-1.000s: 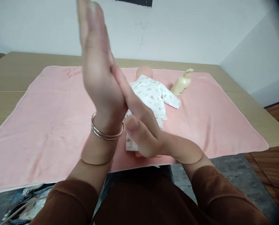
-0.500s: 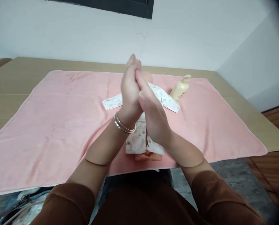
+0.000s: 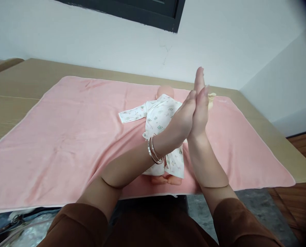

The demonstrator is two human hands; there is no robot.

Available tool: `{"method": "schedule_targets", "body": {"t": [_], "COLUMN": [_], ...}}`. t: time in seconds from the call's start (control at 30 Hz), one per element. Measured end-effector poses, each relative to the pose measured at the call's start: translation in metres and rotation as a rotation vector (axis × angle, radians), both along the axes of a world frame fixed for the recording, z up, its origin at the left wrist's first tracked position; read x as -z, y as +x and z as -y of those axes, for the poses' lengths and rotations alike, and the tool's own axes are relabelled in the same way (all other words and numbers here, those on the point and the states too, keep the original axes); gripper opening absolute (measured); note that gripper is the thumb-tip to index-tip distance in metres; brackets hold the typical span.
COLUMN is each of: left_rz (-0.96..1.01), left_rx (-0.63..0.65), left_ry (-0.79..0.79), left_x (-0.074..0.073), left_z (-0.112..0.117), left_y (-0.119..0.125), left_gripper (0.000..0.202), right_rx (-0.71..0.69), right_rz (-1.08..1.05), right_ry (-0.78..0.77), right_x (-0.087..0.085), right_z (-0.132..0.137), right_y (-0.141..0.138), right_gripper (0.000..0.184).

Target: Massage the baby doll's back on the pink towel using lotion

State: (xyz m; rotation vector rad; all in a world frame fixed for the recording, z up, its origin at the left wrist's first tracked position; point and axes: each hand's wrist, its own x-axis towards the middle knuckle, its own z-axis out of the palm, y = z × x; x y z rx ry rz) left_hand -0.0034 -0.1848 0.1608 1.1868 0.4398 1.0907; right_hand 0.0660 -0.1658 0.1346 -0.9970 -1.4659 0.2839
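My left hand, with silver bangles at its wrist, lies palm to palm against my right hand. Both have their fingers stretched out and pointing up; nothing shows between them. Below and behind them lies a baby doll in a white printed top and trousers, its head toward the wall and feet toward me. My hands and forearms cover part of its body and one sleeve. Past my right fingers, the pale pump head of a bottle peeks out, the rest mostly hidden.
A pink blanket spreads over the wooden table and hangs at the near edge. A white wall with a dark frame stands behind. At lower left is a clear plastic bag.
My joined hands have moved right, uncovering the doll's head and chest and now hiding most of the bottle. The camera view has shifted slightly.
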Motion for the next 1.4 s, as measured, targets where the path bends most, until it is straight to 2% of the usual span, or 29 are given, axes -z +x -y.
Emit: {"method": "schedule_targets", "body": {"t": [0.07,0.13,0.2,0.3,0.37,0.43,0.5,0.63,0.73,0.83,0.93,1.1,1.3,1.4], "left_rz": [0.078,0.127,0.125,0.168,0.194,0.185,0.17,-0.086,-0.378,-0.563,-0.604,-0.714,-0.852,-0.82], "left_rx": [0.014,-0.023,-0.128,-0.304,-0.406,-0.481,-0.532,-0.545,-0.521,-0.559,-0.566,-0.586,-0.661,-0.7], "left_ry": [-0.038,-0.148,-0.224,-0.138,-0.086,-0.054,-0.018,0.027,0.051,0.156,0.218,0.268,0.378,0.351], "left_x": [-0.005,-0.013,-0.022,-0.027,-0.024,-0.014,0.002,0.046,0.079,0.102,0.114,0.122,0.131,0.136], "left_z": [-0.009,-0.019,-0.03,-0.047,-0.062,-0.081,-0.104,-0.147,-0.165,-0.171,-0.173,-0.171,-0.166,-0.169], "left_y": [-0.01,-0.025,-0.044,-0.067,-0.075,-0.074,-0.065,-0.038,-0.02,-0.013,-0.013,-0.01,-0.004,-0.003], "left_gripper": [0.066,0.059,0.058,0.058,0.057,0.049,0.042,0.026,0.028,0.034,0.037,0.043,0.048,0.051], "right_rx": [0.053,-0.056,-0.19,-0.294,-0.274,-0.184,-0.032,0.227,0.296,0.282,0.288,0.335,0.313,0.279], "right_rz": [0.149,0.236,0.273,0.325,0.341,0.344,0.341,0.387,0.536,0.699,0.794,0.721,0.729,0.82], "right_ry": [-0.031,0.028,0.081,0.012,-0.076,-0.137,-0.208,-0.423,-0.445,-0.434,-0.412,-0.413,-0.51,-0.469], "right_x": [-0.002,-0.001,0.0,0.003,0.007,0.012,0.022,0.051,0.071,0.085,0.094,0.099,0.092,0.095], "right_z": [0.013,0.025,0.032,0.03,0.02,0.003,-0.018,-0.062,-0.085,-0.091,-0.082,-0.065,-0.094,-0.097], "right_y": [-0.018,-0.038,-0.053,-0.06,-0.052,-0.036,-0.013,0.03,0.042,0.037,0.029,0.035,0.046,0.043], "right_gripper": [0.064,0.067,0.072,0.065,0.055,0.048,0.043,0.049,0.05,0.047,0.048,0.049,0.053,0.051]}}
